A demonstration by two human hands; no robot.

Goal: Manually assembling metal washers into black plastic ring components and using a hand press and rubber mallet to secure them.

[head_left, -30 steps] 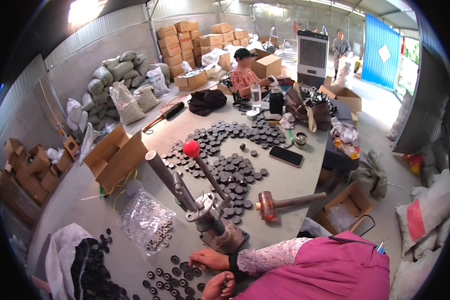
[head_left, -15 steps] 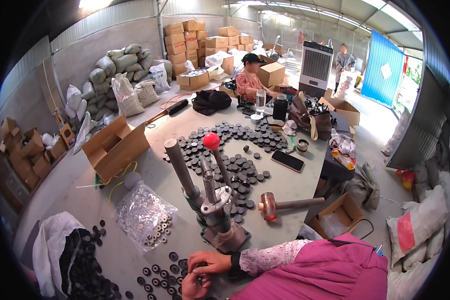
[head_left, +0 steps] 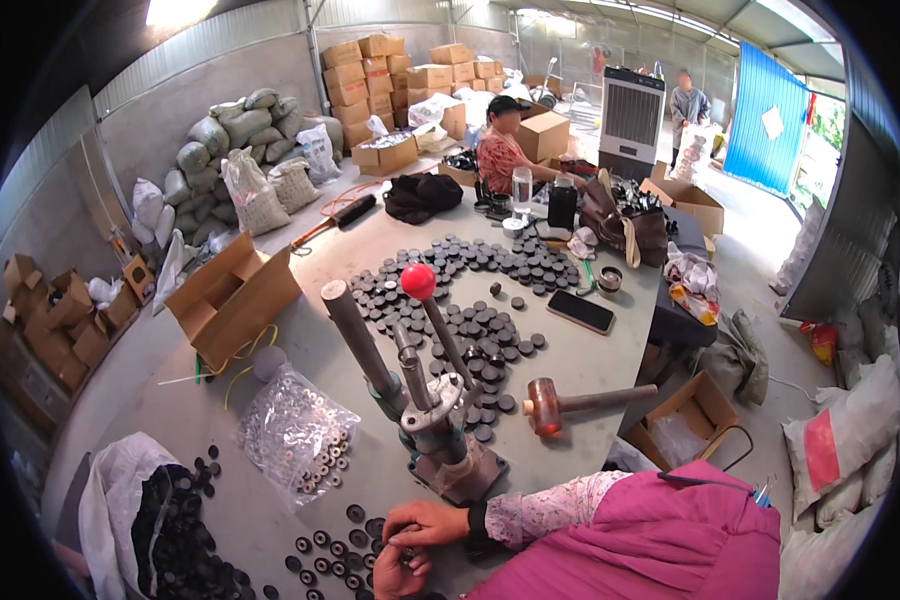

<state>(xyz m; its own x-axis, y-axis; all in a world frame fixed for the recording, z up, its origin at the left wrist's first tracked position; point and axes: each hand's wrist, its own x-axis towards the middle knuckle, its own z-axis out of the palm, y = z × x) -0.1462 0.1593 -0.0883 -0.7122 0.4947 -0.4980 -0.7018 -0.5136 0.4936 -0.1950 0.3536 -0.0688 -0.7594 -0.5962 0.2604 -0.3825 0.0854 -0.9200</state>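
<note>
Right hand (head_left: 427,524): fingers bent and close together, meeting left hand (head_left: 400,574); left fingers curled narrow; anything held between, I cannot tell. Round black caps (head_left: 356,513): loose cluster just left of both hands, near side of grey table (head_left: 255,530); mostly flat, several ringed faces upward; circular, no long axis. Handling, my judgement: light fingertip pinch, neighbouring caps undisturbed.

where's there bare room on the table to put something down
The table has a wide bare patch between the open carton, clear bag and white sack. A smaller one lies between the phone and mallet. It's crowded beyond the press, with dark grey discs, and beside the left hand and right hand, with black discs.
</note>
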